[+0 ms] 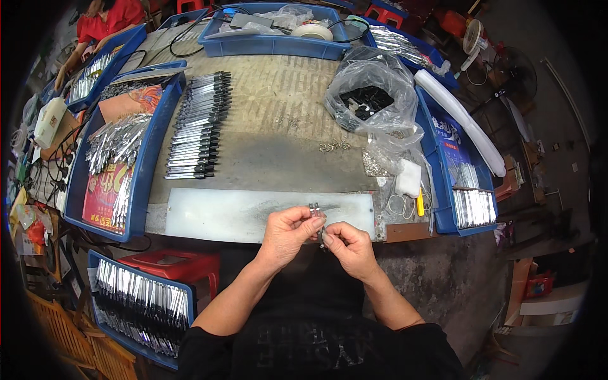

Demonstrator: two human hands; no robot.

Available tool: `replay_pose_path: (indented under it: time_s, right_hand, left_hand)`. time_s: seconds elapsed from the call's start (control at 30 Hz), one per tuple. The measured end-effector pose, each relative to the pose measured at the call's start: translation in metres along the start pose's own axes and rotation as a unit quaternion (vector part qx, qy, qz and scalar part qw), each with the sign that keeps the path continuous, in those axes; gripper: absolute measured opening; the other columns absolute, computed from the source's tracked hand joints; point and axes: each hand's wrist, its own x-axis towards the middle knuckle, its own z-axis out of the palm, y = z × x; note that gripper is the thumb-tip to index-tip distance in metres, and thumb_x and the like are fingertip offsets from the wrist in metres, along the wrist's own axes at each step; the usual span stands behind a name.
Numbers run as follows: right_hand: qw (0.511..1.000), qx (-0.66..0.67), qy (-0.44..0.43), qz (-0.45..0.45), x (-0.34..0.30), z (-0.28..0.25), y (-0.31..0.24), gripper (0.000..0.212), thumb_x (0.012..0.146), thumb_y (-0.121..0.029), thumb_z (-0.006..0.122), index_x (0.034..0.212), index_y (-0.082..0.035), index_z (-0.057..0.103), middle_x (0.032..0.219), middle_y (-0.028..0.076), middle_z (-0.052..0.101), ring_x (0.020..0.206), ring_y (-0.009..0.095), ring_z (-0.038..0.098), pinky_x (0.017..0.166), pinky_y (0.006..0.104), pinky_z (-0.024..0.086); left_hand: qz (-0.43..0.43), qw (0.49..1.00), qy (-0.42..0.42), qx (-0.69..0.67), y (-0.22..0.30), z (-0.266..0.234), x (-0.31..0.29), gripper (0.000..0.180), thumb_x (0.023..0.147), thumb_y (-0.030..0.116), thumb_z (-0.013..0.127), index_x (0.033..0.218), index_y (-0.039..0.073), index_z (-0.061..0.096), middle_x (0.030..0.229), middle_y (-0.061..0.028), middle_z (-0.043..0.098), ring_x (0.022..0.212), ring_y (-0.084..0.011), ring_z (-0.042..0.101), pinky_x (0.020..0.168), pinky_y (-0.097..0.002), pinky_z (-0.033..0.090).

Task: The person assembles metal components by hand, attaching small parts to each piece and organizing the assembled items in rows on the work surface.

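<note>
Over the front edge of the worktable, my left hand pinches a small, slim metal piece, its tip showing above the thumb. My right hand is close against it, finger and thumb closed at the lower end of the same piece. Most of this part is hidden by my fingers, so its exact kind does not show. Beneath my hands lies a long whitish board. Further left on the table is a row of slim silver metal parts with black ends.
A transparent bag of black parts stands at right, with small metal bits nearby. Blue trays of metal parts flank the table, left and right. Another blue tray sits at the back. A red stool stands below left. Another person is far left.
</note>
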Motion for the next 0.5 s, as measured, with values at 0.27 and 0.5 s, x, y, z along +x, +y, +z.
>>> replay_pose_path:
  time_s: [0.27,0.5]
  right_hand:
    - [1.0,-0.018,-0.005,-0.003,0.0007,0.0006,-0.0004,0.011,0.084,-0.01,0.059,0.087,0.001,0.058,0.072,0.004,0.061,0.065,0.007,0.053,0.058,0.0224,0.044]
    - [0.999,-0.03,-0.008,-0.014,0.0014,0.0014,0.0019,0.011,0.084,-0.01,0.059,0.087,0.001,0.058,0.072,0.006,0.061,0.065,0.008,0.054,0.058,0.023,0.044]
  left_hand:
    - [-0.012,1.0,-0.008,-0.009,0.0,-0.0005,-0.0004,0.012,0.084,0.008,0.061,0.089,-0.002,0.062,0.075,-0.0006,0.058,0.065,-0.0048,0.052,0.058,-0.0189,0.045]
    - [-0.014,1.0,-0.015,-0.003,-0.0038,-0.0018,0.001,0.014,0.082,0.009,0.062,0.088,-0.003,0.061,0.075,-0.0035,0.059,0.063,-0.0081,0.053,0.059,-0.0207,0.048]
